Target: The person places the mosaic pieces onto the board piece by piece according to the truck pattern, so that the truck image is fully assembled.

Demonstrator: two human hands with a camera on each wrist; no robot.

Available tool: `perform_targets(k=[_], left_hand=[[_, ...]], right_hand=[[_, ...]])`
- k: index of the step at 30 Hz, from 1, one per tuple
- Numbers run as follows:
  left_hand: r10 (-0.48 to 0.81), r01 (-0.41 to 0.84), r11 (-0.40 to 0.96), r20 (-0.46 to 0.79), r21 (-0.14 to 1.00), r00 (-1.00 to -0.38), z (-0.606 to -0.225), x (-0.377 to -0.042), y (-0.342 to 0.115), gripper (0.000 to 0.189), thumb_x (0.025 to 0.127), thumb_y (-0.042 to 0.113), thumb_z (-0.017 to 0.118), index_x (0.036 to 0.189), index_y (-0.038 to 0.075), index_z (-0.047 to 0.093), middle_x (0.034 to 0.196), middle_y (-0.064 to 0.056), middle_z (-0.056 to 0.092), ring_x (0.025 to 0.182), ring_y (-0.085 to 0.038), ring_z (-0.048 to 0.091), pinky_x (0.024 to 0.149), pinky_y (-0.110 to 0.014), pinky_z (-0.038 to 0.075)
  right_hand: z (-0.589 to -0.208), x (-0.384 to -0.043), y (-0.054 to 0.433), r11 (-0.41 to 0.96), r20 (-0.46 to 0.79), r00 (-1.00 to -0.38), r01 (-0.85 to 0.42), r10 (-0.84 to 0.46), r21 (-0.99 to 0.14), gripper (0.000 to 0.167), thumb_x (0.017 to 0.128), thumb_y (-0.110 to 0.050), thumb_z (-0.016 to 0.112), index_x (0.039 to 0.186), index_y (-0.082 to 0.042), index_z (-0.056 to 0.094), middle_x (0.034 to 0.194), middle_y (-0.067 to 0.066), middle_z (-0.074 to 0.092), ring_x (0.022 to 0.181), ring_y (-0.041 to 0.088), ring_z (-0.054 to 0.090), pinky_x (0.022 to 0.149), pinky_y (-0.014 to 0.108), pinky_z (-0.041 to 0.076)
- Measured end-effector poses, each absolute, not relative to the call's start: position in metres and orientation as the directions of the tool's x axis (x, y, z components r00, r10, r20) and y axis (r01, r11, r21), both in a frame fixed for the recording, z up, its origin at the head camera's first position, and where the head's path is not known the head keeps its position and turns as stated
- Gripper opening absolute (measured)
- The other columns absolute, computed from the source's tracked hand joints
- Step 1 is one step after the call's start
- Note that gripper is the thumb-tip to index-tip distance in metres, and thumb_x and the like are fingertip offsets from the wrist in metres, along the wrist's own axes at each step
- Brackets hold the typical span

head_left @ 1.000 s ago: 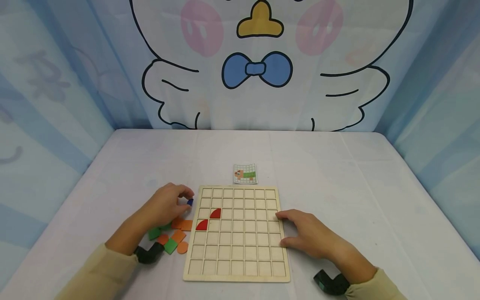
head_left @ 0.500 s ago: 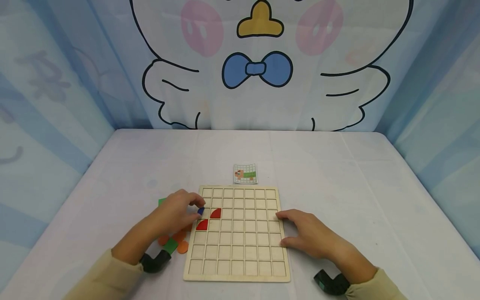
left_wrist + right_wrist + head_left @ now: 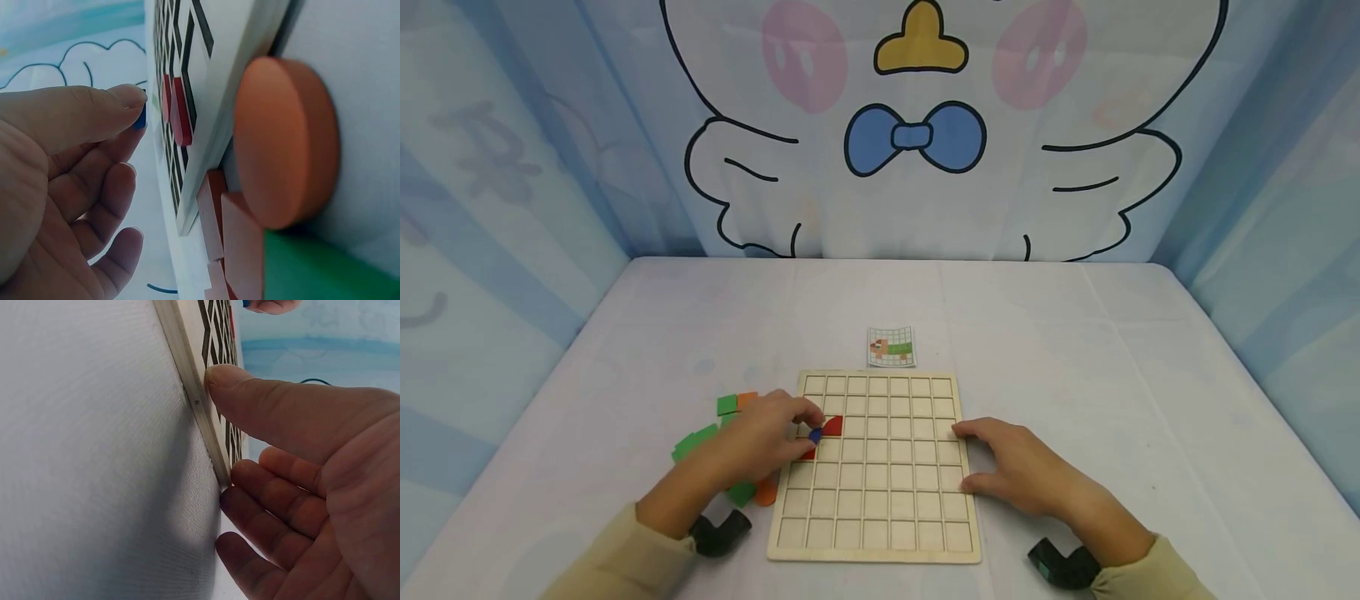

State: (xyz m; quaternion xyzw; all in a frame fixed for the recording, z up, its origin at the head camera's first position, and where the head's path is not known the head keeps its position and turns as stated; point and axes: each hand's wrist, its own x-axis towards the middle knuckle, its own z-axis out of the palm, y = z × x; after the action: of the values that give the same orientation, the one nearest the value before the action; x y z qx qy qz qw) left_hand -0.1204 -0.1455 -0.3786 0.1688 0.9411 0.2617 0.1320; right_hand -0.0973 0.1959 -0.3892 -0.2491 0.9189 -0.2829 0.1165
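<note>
My left hand (image 3: 765,439) pinches a small blue piece (image 3: 816,436) between thumb and index finger, over the left part of a wooden grid board (image 3: 880,500). In the left wrist view the blue piece (image 3: 140,117) shows only as a sliver at the fingertips; the other fingers curl loosely. Close to it on the board lie two red quarter-round pieces, one red piece (image 3: 833,426) just right of the fingertips and another red piece (image 3: 808,455) partly hidden below them. At the board's right edge rests my right hand (image 3: 1026,467), thumb and fingers spread against the rim.
Left of the board, partly under the left arm, lie several green squares (image 3: 727,405), an orange square (image 3: 747,399) and an orange round piece (image 3: 766,492). A small picture card (image 3: 891,347) with a gridded animal drawing sits beyond the board on the white table (image 3: 1037,333).
My left hand has carried the blue piece from beside the board rightward and nearer over the grid, down to between the red pieces. The right hand stays in place at the edge.
</note>
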Motion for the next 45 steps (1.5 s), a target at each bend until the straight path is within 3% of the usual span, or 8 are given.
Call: perform_targets(k=[16, 45], left_hand=[[0.419, 0.257, 0.791, -0.186, 0.555, -0.889, -0.383, -0.116, -0.137, 0.019, 0.087, 0.013, 0.079, 0.103, 0.018, 0.07, 0.099, 0.007, 0.059, 0.096, -0.013, 0.055, 0.085, -0.036, 0.05], [0.499, 0.364, 0.754, -0.118, 0.546, -0.858, -0.391, -0.117, -0.139, 0.019, 0.088, 0.01, 0.077, 0.105, 0.017, 0.071, 0.1, 0.009, 0.061, 0.095, -0.013, 0.054, 0.082, -0.037, 0.05]], right_hand=[[-0.388, -0.098, 0.196, 0.713, -0.071, -0.845, -0.399, -0.531, -0.576, 0.061, 0.086, -0.028, 0.079, 0.136, -0.002, 0.056, 0.135, 0.01, 0.059, 0.129, 0.034, 0.052, 0.104, 0.053, 0.04], [-0.39, -0.097, 0.196, 0.711, -0.067, -0.849, -0.394, -0.525, -0.582, 0.061, 0.086, -0.027, 0.079, 0.136, -0.001, 0.056, 0.136, 0.011, 0.059, 0.129, 0.034, 0.052, 0.104, 0.053, 0.04]])
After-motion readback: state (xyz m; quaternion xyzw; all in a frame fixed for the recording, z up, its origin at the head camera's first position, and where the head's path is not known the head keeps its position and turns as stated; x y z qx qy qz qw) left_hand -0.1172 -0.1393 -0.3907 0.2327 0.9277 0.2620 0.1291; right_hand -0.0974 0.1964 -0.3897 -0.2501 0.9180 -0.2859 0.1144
